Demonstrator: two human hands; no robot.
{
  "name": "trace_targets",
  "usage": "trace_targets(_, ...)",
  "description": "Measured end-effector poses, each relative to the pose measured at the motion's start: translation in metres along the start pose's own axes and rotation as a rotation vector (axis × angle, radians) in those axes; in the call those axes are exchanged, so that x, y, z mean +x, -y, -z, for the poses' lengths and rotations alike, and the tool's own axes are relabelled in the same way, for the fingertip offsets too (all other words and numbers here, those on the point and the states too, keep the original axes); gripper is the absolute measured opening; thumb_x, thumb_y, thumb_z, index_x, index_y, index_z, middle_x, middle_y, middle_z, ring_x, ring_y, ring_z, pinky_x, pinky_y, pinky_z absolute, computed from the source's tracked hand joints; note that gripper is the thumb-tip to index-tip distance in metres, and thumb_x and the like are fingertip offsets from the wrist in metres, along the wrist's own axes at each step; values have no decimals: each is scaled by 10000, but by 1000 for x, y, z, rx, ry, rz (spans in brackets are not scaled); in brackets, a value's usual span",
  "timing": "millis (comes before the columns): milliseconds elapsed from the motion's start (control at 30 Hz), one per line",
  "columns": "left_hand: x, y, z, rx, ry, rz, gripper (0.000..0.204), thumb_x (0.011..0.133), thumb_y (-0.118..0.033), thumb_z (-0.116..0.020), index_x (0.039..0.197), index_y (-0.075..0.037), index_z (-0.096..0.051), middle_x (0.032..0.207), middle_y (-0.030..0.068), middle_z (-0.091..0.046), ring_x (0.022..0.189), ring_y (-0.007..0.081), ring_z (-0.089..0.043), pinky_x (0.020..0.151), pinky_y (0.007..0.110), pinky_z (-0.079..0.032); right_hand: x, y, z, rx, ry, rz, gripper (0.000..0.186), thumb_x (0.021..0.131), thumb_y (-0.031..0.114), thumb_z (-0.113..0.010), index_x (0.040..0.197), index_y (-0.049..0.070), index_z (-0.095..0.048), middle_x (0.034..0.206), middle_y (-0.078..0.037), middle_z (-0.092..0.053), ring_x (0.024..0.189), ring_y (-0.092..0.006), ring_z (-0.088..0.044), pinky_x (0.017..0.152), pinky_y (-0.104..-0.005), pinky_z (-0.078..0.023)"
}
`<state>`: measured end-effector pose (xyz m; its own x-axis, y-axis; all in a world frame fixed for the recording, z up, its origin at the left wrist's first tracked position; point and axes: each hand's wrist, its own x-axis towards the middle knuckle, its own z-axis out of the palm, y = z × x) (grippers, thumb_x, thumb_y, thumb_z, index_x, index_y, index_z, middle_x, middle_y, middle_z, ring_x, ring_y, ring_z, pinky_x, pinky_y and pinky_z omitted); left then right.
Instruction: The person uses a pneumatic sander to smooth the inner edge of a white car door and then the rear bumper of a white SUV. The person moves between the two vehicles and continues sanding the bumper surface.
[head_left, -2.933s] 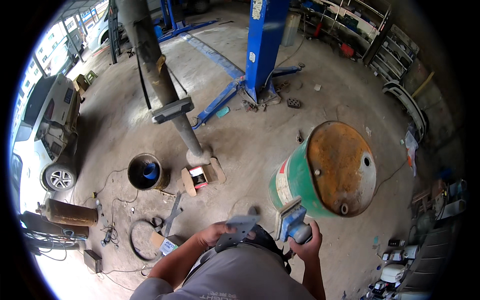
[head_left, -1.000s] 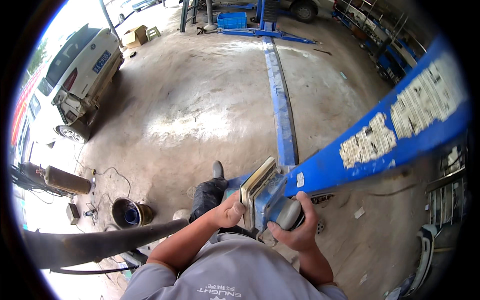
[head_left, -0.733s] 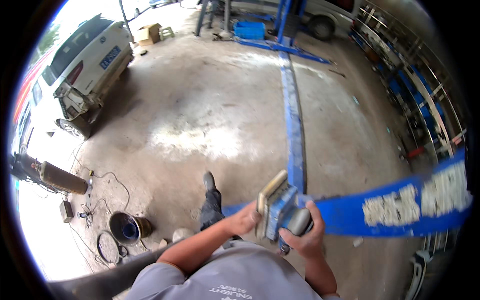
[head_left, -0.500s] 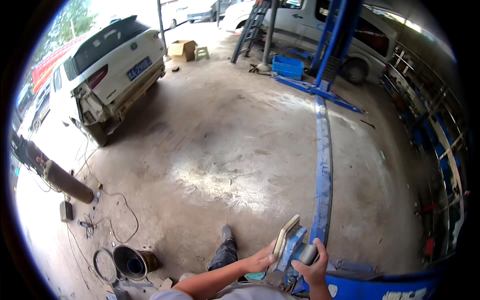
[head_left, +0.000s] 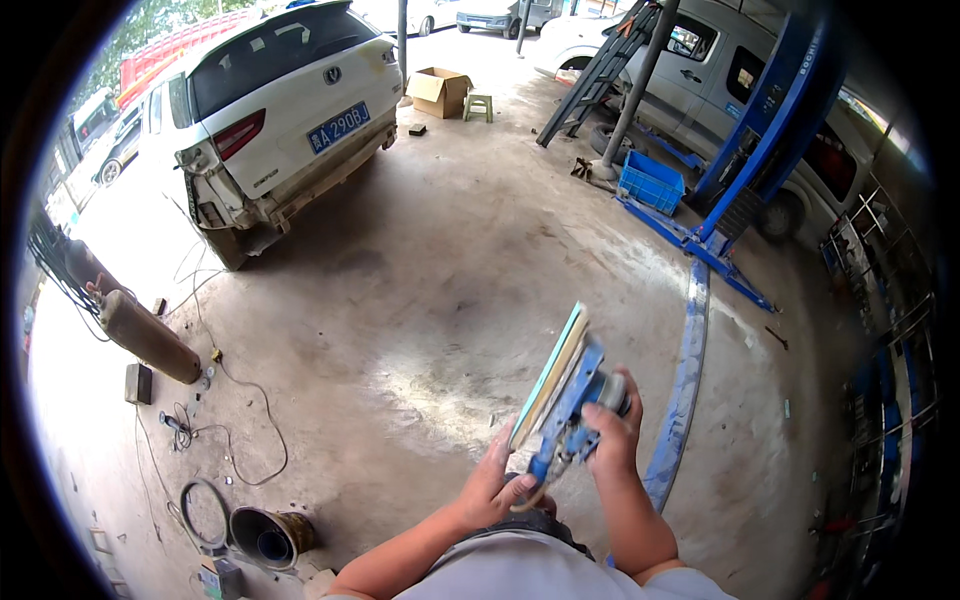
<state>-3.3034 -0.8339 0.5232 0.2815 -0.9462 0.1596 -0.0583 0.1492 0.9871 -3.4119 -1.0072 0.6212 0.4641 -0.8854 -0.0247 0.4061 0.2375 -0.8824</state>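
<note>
I hold a blue pneumatic sander [head_left: 572,390] with a grey round top, tilted on its side below the middle of the view. Its long pale pad [head_left: 552,378] has a mint-green sheet along the outer face. My right hand [head_left: 612,440] is wrapped round the grey top, thumb across the body. My left hand [head_left: 488,482] grips the near end of the pad, its thumb by the hose fitting [head_left: 538,464]. The underside of the pad is mostly turned away from view.
A damaged white car [head_left: 265,180] stands back left, gas cylinders [head_left: 150,332] and cables below it. A blue lift [head_left: 740,160], ladder [head_left: 580,95], blue crate [head_left: 650,182] and van stand back right. A bucket [head_left: 272,540] is lower left; racks [head_left: 895,380] line the right edge.
My view has swung from the drum and lift post toward the cars. The grey perforated sheet once in my left hand no longer shows separately; that hand now grips the sander, which is tilted differently.
</note>
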Motion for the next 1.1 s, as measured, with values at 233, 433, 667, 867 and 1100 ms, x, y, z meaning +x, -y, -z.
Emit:
trace_targets(233, 175, 45, 49, -91, 32, 203, 716, 897, -293, -859, 1453, -4, -512, 1245, 170, -662, 1186, 221, -624, 1016, 405, -507, 254, -14, -16, 328, 119, 84, 494, 926, 374, -616, 1299, 50, -623, 1202, -107, -694, 1093, -244, -694, 959, -407, -568)
trace_targets(433, 360, 66, 121, 340, -121, 175, 478, 750, -146, -839, 1177, -30, -659, 1001, 171, -719, 829, 307, -732, 776, 394, -585, 450, -36, -30, 510, 18, 48, 466, 954, 389, -610, 1263, 42, -642, 1165, -114, -725, 1047, -256, -716, 937, -418, -581)
trace_targets(667, 570, -15, 247, 780, -301, -244, 509, 677, -48, -808, 1158, -45, -642, 1038, 168, -703, 910, 391, -699, 802, 443, -586, 658, 44, -110, 555, 193, 340, 455, 1003, 369, -543, 1282, 21, -632, 1181, -135, -713, 1047, -269, -720, 926, -435, -591)
trace_targets(867, 694, 25, 365, 820, -574, -297, 413, 682, -26, -770, 1077, -62, -658, 976, 164, -685, 886, 397, -685, 774, 455, -564, 788, 99, -223, 545, 425, 671, 510, 1006, 394, -497, 1302, -5, -609, 1231, -167, -688, 1060, -286, -713, 899, -431, -591)
trace_targets(1100, 751, 255, 532, 576, -1007, 166, 261, 728, -89, -830, 929, -41, -669, 878, 190, -694, 857, 415, -690, 769, 460, -550, 946, 6, -237, -11, 253, 882, 564, 965, 369, -544, 1390, -1, -577, 1297, -181, -660, 1128, -288, -683, 988, -458, -551)
